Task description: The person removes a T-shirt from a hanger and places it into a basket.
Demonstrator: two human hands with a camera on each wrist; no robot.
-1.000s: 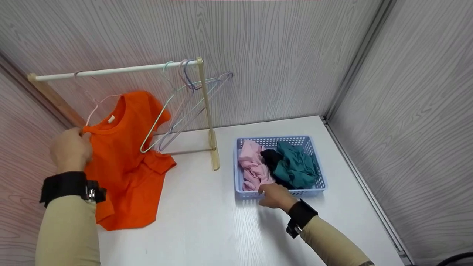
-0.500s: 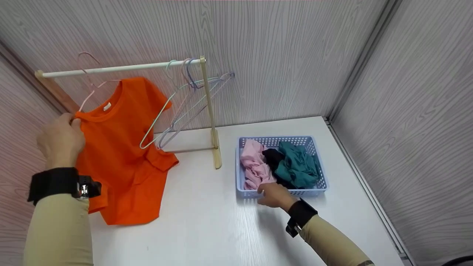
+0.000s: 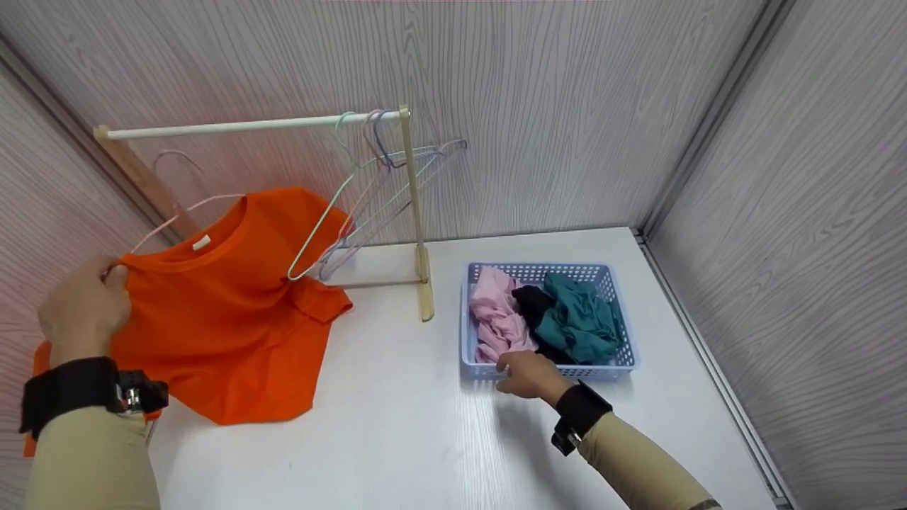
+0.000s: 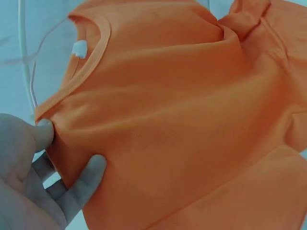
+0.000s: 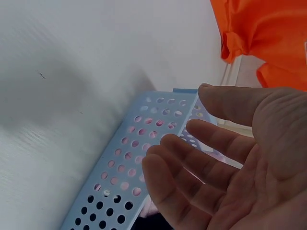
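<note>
My left hand (image 3: 86,306) pinches an orange T-shirt (image 3: 234,312) at its shoulder beside the neckline. A pink hanger (image 3: 211,199) is inside the shirt; its hook stands below the rail's height, apart from it. In the left wrist view the thumb (image 4: 44,134) and fingers sit at the collar's edge, a white label (image 4: 80,49) showing inside the neck. My right hand (image 3: 528,373) is at the front rim of a blue perforated basket (image 3: 469,312), its fingers loosely bent and gripping nothing. Pink (image 3: 502,322), black and teal (image 3: 577,319) clothes lie crumpled in the basket.
A small clothes rack with a white rail (image 3: 234,127) and wooden posts (image 3: 414,212) stands at the back left. Several thin hangers (image 3: 322,219) in green, pink and purple hang at its right end. Panelled walls (image 3: 538,120) enclose the white table (image 3: 397,411).
The hanger's hook has risen above the rail, then come down below it. My left hand has drawn the shirt left and lower. My right hand stays at the basket.
</note>
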